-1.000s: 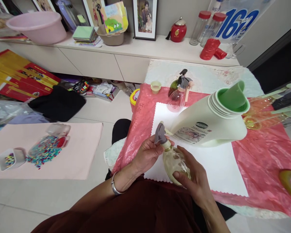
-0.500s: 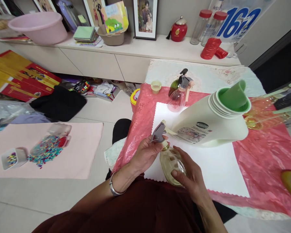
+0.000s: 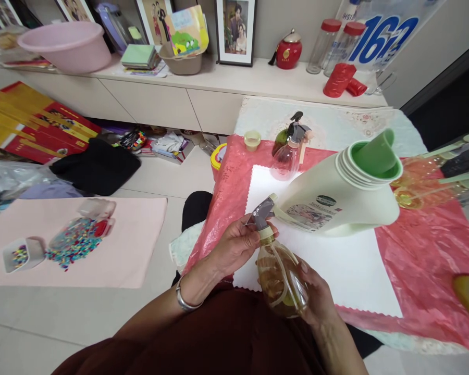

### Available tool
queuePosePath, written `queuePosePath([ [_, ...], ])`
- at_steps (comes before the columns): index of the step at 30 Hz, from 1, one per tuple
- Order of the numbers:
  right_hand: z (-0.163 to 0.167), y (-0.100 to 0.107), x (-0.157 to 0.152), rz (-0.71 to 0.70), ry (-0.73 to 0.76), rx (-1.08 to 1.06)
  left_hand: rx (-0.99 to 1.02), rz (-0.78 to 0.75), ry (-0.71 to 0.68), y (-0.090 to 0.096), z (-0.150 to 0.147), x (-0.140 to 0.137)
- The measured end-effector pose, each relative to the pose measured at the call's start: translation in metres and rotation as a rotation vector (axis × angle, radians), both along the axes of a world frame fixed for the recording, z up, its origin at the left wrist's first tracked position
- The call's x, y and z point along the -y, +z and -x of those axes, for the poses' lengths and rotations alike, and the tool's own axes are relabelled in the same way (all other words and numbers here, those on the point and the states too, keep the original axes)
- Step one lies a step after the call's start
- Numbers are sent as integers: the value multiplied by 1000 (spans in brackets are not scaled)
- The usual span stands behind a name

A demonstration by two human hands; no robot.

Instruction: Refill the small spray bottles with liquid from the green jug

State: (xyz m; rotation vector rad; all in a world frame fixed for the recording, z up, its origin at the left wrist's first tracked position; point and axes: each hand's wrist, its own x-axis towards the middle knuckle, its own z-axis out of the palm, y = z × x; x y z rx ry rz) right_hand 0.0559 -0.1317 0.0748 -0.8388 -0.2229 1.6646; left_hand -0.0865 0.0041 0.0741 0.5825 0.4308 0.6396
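A small clear spray bottle (image 3: 279, 278) with yellowish liquid is held over my lap at the table's near edge. My right hand (image 3: 316, 299) cups its body from below and behind. My left hand (image 3: 234, 247) pinches the grey trigger head (image 3: 261, 214) at the bottle's neck. Just beyond, a large pale-green jug (image 3: 336, 195) with a green spout lies tilted on a white cloth (image 3: 347, 271) spread over a pink plastic sheet (image 3: 426, 255).
Two more spray bottles (image 3: 288, 148) and a small cup (image 3: 252, 139) stand at the table's far side; clear containers (image 3: 433, 179) lie at right. On the floor at left, a pink mat (image 3: 101, 260) holds boxes of coloured beads (image 3: 72, 240). A low cabinet (image 3: 203, 78) lines the back.
The bottle has been turned and tipped in my hands, so its inner tube now shows. My right hand slid from the front to underneath. The trigger head swung right.
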Motion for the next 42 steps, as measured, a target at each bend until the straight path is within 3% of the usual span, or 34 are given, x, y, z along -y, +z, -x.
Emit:
queuePosePath([
  [8, 4, 0, -3, -56, -48, 122, -12, 116, 41, 11, -7, 8],
  [13, 3, -3, 0, -41, -50, 129, -79, 131, 24, 12, -6, 5],
  [21, 3, -5, -2, -49, -49, 87, -25, 112, 7, 6, -4, 5],
  [25, 4, -7, -3, -32, -66, 164, -25, 172, 20, 11, -6, 8],
  [29, 6, -7, -5, -16, -70, 211, -45, 136, 33, 14, -9, 7],
  [42, 5, -11, -3, -8, -76, 72, -21, 101, 22, 3, -11, 6],
])
